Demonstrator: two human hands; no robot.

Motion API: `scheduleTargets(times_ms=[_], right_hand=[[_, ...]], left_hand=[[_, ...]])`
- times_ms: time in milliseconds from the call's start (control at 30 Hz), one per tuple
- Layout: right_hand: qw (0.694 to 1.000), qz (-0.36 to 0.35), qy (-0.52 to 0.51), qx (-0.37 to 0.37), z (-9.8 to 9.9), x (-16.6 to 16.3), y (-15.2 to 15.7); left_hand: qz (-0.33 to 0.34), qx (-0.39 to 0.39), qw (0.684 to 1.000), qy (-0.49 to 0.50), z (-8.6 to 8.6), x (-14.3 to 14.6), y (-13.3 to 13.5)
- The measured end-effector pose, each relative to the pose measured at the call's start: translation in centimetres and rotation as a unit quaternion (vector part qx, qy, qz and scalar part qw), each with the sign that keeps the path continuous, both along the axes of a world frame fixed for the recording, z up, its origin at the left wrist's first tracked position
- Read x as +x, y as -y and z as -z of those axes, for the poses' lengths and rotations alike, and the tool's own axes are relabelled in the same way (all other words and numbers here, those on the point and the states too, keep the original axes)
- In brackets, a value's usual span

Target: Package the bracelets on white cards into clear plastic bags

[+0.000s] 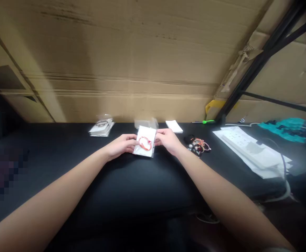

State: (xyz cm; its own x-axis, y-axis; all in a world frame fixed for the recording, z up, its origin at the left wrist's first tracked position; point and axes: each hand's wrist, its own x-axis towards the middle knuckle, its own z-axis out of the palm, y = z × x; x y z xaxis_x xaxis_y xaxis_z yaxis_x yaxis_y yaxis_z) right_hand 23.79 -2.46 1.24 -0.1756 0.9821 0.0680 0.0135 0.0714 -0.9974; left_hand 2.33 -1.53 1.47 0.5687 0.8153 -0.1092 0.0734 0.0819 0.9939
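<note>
Head: left hand [120, 146], right hand [167, 140] hold plastic packet [144, 141]

From where I'm watching, a wall of large brown cardboard sheets [132, 52] fills the back, creased in long horizontal folds, with a pale band of light [45, 91] slanting across its left side; a black metal frame [260, 59] runs diagonally up the right, a torn paper strip [240, 63] hanging beside it; the long black padded table [132, 185] crosses my view, and the dark floor [247, 224] is barely visible at lower right
</note>
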Motion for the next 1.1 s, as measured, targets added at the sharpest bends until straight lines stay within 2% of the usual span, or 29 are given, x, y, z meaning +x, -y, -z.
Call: scheduleTargets(times_ms=[67,167,267,367,433,467,567,733,867,1000,1100], right_hand=[[1.0,0.002,-0.004,-0.001,0.2,0.3,-0.4],[0.999,0.044,0.028,0.008,0.6,1.1,-1.0],[0.988,0.08,0.12,0.049,1.0,1.9,-1.5],[0.971,0.074,0.206,0.094,1.4,2.2,-1.6],[0.963,0.063,0.238,0.113,1.6,2.1,-1.6],[0.96,0.056,0.249,0.119,1.7,2.0,-1.6],[0.952,0.042,0.277,0.126,1.7,1.9,-1.5],[0.946,0.037,0.299,0.123,1.3,1.9,-1.3],[0.943,0.031,0.307,0.12,1.2,1.9,-1.2],[0.939,0.028,0.317,0.131,1.3,2.0,-1.3],[0.932,0.03,0.33,0.143,1.4,2.0,-1.3]], left_hand=[[0.007,0.022,0.999,-0.036,0.0,-0.1,0.0],[-0.055,0.07,0.995,-0.036,-0.2,-0.7,-0.9],[-0.17,0.118,0.978,0.012,-1.3,-3.5,-3.0],[-0.337,0.143,0.928,0.069,-2.4,-8.1,-5.5],[-0.413,0.139,0.898,0.053,-2.7,-11.1,-6.8],[-0.431,0.12,0.894,0.023,-2.5,-12.3,-7.2],[-0.43,0.078,0.899,-0.024,-1.6,-14.4,-8.0],[-0.447,0.07,0.885,-0.111,-0.4,-14.9,-8.2],[-0.466,0.128,0.845,-0.23,0.0,-14.7,-8.0],[-0.437,0.213,0.788,-0.377,0.5,-14.2,-8.1],[-0.425,0.22,0.785,-0.394,0.5,-13.9,-8.2]])
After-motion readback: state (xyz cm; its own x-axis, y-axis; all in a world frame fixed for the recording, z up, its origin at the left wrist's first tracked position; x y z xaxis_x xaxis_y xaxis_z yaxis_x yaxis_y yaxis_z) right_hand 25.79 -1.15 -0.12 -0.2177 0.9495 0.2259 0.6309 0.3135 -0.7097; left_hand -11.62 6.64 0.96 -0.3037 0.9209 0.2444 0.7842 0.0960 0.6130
